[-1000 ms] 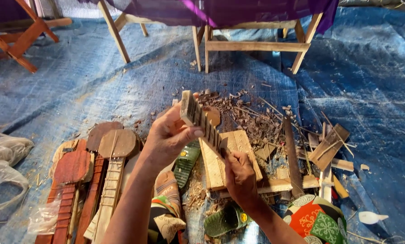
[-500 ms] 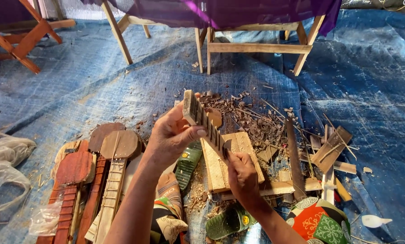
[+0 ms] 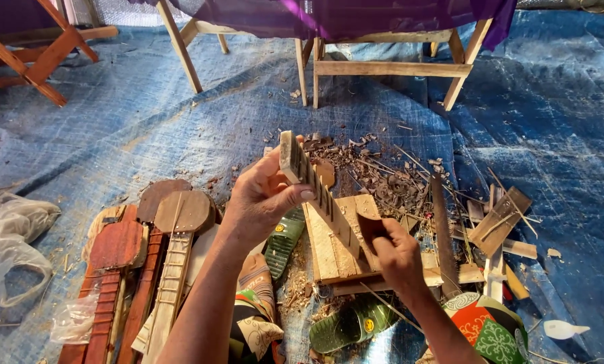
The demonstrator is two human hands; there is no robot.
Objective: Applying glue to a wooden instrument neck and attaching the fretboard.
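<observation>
My left hand [image 3: 265, 197] grips a long pale wooden neck piece [image 3: 313, 185] with several dark cross slots, holding it tilted with its far end raised. Its lower end rests on a flat wooden work board [image 3: 329, 253]. My right hand [image 3: 396, 253] is closed around a small dark tool [image 3: 368, 226] pressed against the lower part of the neck piece. Both forearms reach in from the bottom edge.
Small wooden guitar-like instruments [image 3: 123, 263] lie in a row at the left. A hand saw [image 3: 443, 232], wood offcuts [image 3: 501, 216] and shavings [image 3: 376, 178] lie to the right. Green sandals [image 3: 348, 327] sit near my legs. Wooden table legs [image 3: 383, 67] stand on the blue tarp [image 3: 551, 114].
My right hand with the tool has shifted slightly along the lower part of the neck piece. The left hand keeps the same grip and tilt.
</observation>
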